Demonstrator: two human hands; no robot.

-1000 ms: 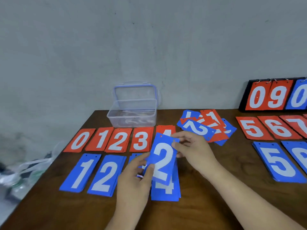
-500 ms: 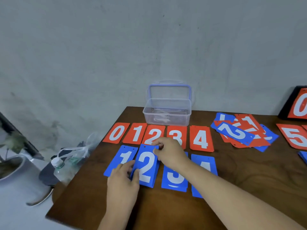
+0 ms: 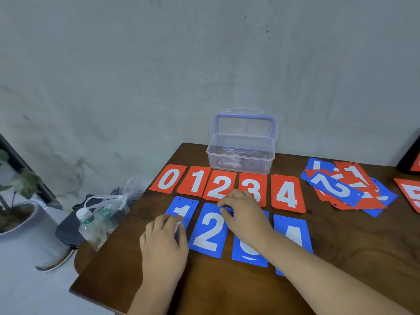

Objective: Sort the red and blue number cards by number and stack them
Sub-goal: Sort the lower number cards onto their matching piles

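Grey wall behind brown bench (image 3: 341, 258). From the hands: red row (image 3: 218, 185) at 12 o'clock, unsorted pile (image 3: 345, 187) at 2. Left hand (image 3: 163, 246) rests on blue 1 (image 3: 184, 208); right hand (image 3: 245, 212) touches blue 2 stack (image 3: 208, 235), grip unclear. Step: squaring the 2s; next likely needs a pile card.

Both bare hands were lowered palm-down, side by side and just apart. The left hand (image 3: 164, 243) extended from 6 o'clock on a straight wrist, its fingers (image 3: 169, 222) loosely bent and aimed toward 1 o'clock. The right forearm (image 3: 318, 269) stretched from 4 o'clock toward 10, and the right hand (image 3: 246, 215) was arched, with thumb and forefinger tips drawn close together on its 9 o'clock side.
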